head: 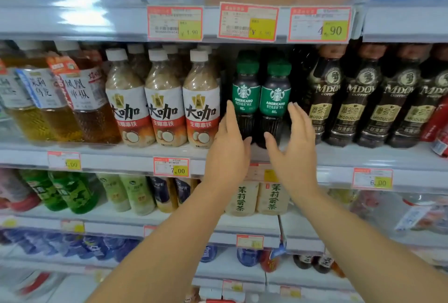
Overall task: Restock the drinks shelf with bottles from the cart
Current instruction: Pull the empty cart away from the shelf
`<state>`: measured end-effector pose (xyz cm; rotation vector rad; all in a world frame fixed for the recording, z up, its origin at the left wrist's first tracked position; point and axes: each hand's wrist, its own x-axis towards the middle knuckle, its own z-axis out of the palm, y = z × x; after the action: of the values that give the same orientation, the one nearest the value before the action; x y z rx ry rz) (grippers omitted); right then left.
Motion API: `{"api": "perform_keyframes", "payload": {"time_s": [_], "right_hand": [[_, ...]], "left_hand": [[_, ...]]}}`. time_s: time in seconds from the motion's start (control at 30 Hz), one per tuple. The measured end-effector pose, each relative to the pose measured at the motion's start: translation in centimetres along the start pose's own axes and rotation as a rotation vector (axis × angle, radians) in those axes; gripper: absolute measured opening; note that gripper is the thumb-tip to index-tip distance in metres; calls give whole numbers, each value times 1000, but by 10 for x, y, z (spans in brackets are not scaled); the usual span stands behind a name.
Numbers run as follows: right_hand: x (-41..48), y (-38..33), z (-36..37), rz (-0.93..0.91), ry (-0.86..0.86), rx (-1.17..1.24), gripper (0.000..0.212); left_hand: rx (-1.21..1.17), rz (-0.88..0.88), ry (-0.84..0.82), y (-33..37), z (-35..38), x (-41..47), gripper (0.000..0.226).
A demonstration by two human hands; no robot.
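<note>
At the far left of the drinks shelf (pixel 169 155), amber tea bottles (pixel 82 106) are seen leaning slightly, with white labels printed in dark characters. Just to their right, three white-capped latte bottles (pixel 164 111) are lined up upright at the shelf front, with further caps visible behind them. Next in the row, the left hand (pixel 229 150) is raised in front of the shelf edge, its fingers held straight and together, pointing up, and nothing is gripped by it; its fingertips are placed just beside the left flank of the left one of two green-capped Americano bottles (pixel 261 101). These two bottles are stood upright and side by side, touching, at the front of the middle shelf, and they are framed between both hands. The right hand (pixel 294 150) is held open on the other side, palm turned inward towards the pair, fingers spread a little and its thumb lying near the base of the right bottle; whether the bottles are actually touched by either hand cannot be told. Further right, a row of dark coffee bottles (pixel 351 101) with gold-and-black labels is ranged along the same shelf. Price tags (pixel 247 21) with yellow patches are fixed on the rail above, and pale jasmine tea bottles (pixel 257 198) are seen on the lower shelf between the forearms.
</note>
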<state>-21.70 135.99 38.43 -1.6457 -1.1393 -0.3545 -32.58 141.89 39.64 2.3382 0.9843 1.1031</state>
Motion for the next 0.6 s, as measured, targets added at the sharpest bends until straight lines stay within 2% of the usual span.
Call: {"api": "perform_keyframes", "payload": {"time_s": [0.07,0.1,0.13,0.2,0.3,0.37,0.47,0.53,0.6], "right_hand": [[-30,-3,1,-205,78,34,46],[-50,-1,5,-263,47,49,38],[-73,2,11,-281,-25,59,31],[-128,15,28,-217,-272,43,23],[-217,44,55,-32,-836,-61,27],[-272,62,71,-78,-1158,-154,42],[-341,84,88,-315,-1430,-383,50],[-371,102,102,-456,-1627,-621,44],[-389,114,115,-533,-1676,-707,32]], "left_hand": [[-22,126,55,-13,-14,-29,65],[-5,187,82,-25,-19,-47,57],[29,224,98,-41,-23,-67,48],[95,181,49,-83,-19,-115,36],[122,-53,-159,-145,-1,-199,33],[124,-219,-386,-177,11,-257,33],[146,-381,-677,-212,24,-330,33],[137,-418,-794,-234,32,-367,33],[88,-446,-899,-249,44,-395,33]]}}
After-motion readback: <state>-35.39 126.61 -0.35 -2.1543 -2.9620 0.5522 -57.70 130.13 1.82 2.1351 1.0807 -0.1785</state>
